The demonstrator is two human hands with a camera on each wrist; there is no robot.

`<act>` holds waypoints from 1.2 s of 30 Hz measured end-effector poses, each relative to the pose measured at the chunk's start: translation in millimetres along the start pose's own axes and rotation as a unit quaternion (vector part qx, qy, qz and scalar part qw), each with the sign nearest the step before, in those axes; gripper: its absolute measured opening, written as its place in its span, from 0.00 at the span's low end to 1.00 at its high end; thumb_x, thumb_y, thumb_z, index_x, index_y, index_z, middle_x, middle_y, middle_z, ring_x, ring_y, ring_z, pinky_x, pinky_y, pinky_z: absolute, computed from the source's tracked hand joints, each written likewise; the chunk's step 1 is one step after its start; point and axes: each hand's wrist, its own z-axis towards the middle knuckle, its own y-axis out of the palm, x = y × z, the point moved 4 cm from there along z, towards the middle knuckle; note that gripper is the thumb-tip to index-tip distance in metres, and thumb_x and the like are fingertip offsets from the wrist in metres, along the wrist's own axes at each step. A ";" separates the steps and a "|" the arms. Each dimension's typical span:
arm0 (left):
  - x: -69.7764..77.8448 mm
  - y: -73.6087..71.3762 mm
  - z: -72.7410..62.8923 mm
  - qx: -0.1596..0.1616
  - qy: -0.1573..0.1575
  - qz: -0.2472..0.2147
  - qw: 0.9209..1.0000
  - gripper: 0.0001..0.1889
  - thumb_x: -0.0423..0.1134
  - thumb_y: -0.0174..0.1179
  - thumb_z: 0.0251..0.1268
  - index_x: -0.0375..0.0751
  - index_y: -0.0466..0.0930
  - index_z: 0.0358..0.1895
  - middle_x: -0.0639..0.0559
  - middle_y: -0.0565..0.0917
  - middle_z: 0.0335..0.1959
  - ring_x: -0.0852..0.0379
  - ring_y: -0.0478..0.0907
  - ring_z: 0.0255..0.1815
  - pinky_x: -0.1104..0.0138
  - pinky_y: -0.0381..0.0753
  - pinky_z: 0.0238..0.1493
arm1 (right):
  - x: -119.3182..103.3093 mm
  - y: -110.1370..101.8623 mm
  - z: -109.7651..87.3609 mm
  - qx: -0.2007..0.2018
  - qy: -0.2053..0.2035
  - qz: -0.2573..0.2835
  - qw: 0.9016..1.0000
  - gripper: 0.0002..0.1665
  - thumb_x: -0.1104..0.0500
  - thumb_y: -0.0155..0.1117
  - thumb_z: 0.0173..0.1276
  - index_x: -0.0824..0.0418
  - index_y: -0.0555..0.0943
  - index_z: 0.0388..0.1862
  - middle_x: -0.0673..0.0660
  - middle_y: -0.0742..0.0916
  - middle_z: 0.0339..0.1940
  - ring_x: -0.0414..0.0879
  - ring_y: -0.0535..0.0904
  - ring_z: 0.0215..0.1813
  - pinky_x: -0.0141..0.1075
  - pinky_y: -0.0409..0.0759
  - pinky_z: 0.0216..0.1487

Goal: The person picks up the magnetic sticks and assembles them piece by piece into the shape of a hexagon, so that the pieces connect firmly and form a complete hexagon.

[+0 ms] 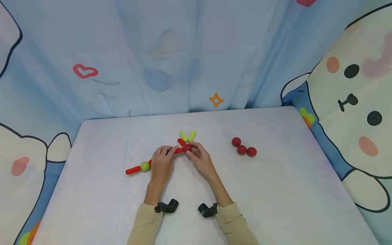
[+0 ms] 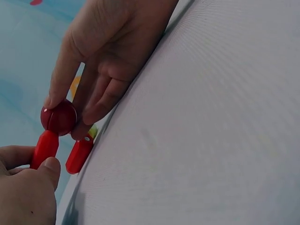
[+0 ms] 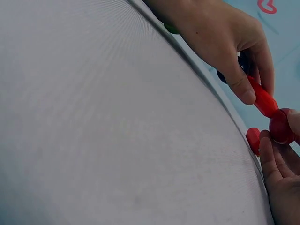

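Over the white table [image 1: 284, 190], the person's left hand [image 1: 162, 163] and right hand [image 1: 202, 161] are close together. A red rod [image 3: 265, 99] juts from between the left thumb and fingers, which pinch it — its long axis runs crosswise, its tip pointing toward the right hand and meeting a dark red ball [image 2: 59, 117]. The right thumb and fingertips are clamped on that ball — and a blackish ball [image 3: 243, 64], partly hidden, seems to sit at the rod's other end.

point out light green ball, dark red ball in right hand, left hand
Round light green ball [image 1: 145, 166]: head view, middle of surface
Glossy dark red ball [image 2: 61, 118]: left wrist view, middle of surface
Left hand [image 1: 162, 165]: head view, back of hand
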 end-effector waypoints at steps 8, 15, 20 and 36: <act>0.2 1.8 0.1 -0.004 0.015 -0.002 1.000 0.20 0.29 0.62 0.61 0.46 0.78 0.56 0.49 0.84 0.48 0.50 0.77 0.55 0.49 0.72 0.64 | 0.4 0.6 -0.9 -0.001 -0.013 -0.004 1.000 0.25 0.59 0.62 0.69 0.53 0.74 0.65 0.54 0.78 0.66 0.51 0.81 0.59 0.31 0.82 0.54; -2.3 1.5 -0.8 -0.006 -0.006 0.009 1.000 0.19 0.29 0.58 0.64 0.46 0.77 0.58 0.48 0.83 0.49 0.50 0.78 0.54 0.45 0.67 0.68 | 0.1 -0.3 -1.3 0.004 -0.011 0.005 1.000 0.24 0.59 0.61 0.70 0.55 0.73 0.65 0.55 0.80 0.62 0.50 0.81 0.59 0.29 0.82 0.53; -1.9 1.3 0.6 -0.008 -0.006 0.010 1.000 0.17 0.30 0.57 0.65 0.42 0.75 0.57 0.47 0.83 0.51 0.50 0.79 0.55 0.43 0.64 0.70 | -0.5 -0.6 -0.9 0.000 -0.007 0.014 1.000 0.24 0.58 0.62 0.70 0.53 0.73 0.64 0.55 0.81 0.60 0.49 0.82 0.58 0.28 0.82 0.52; -2.7 1.2 0.9 -0.013 -0.015 0.014 1.000 0.26 0.39 0.66 0.61 0.53 0.74 0.63 0.48 0.83 0.43 0.50 0.79 0.48 0.45 0.67 0.68 | -1.8 -1.3 -1.8 0.006 0.000 0.001 1.000 0.25 0.56 0.63 0.69 0.55 0.74 0.64 0.55 0.83 0.57 0.49 0.83 0.55 0.27 0.83 0.49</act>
